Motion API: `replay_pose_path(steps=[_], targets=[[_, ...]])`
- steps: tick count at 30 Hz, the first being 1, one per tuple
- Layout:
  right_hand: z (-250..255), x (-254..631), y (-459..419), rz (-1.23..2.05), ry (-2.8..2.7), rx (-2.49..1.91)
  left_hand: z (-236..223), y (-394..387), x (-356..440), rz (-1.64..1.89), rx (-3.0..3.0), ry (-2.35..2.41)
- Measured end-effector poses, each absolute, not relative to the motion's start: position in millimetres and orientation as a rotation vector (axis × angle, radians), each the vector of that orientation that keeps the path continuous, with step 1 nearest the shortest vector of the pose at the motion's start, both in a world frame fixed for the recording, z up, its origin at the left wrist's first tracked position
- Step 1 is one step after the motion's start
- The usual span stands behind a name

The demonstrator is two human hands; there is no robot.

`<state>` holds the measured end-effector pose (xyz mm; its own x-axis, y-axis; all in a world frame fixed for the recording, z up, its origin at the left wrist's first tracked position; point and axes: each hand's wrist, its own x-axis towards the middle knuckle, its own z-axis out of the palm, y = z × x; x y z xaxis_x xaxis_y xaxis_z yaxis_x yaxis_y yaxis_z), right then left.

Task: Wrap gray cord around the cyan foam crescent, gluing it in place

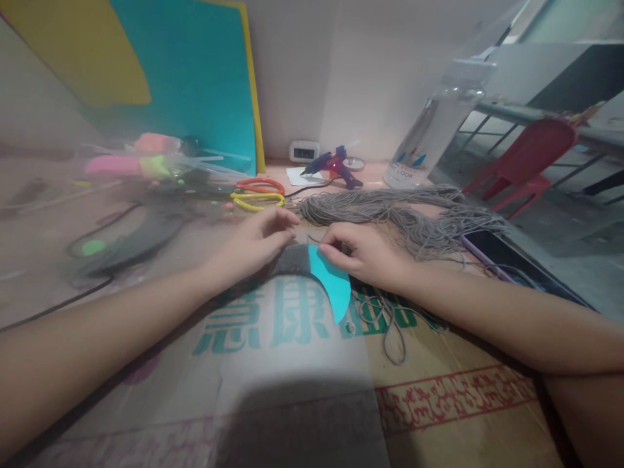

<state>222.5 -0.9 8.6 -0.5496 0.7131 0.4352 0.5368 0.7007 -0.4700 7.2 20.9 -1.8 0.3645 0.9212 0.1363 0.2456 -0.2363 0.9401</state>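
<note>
A curved, pointed piece of turquoise card (331,279) lies in front of me, just above the cardboard. Its left part is covered by a dark grey band (292,260) that looks like closely laid cord. My left hand (256,244) is curled around the grey-covered end, thumb and fingers bent over it. At the edge between grey and turquoise, my right hand (365,253) pinches what looks like thin grey cord (312,239); the fingertips partly hide it. Loose loops of cord (392,331) trail below the right wrist.
A large grey cord bundle (380,205) lies behind my hands. Scissors (258,195), a glue gun (336,166) with a red light, a small digital clock (305,151) and a bottle (429,130) stand farther back. A phone (517,263) lies right. Printed cardboard (439,442) covers the table.
</note>
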Motion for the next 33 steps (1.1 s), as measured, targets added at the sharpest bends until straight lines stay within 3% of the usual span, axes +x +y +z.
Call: replay_pose_path(steps=[13,33], targets=[[10.1,222.5,-4.7,0.417,-2.269,-0.992,7.1,8.9,9.2,0.69,2.215,1.04],[10.9,223.0,-4.7,0.358,-2.329,-0.953,7.5,7.9,10.3,0.673,2.174,1.044]])
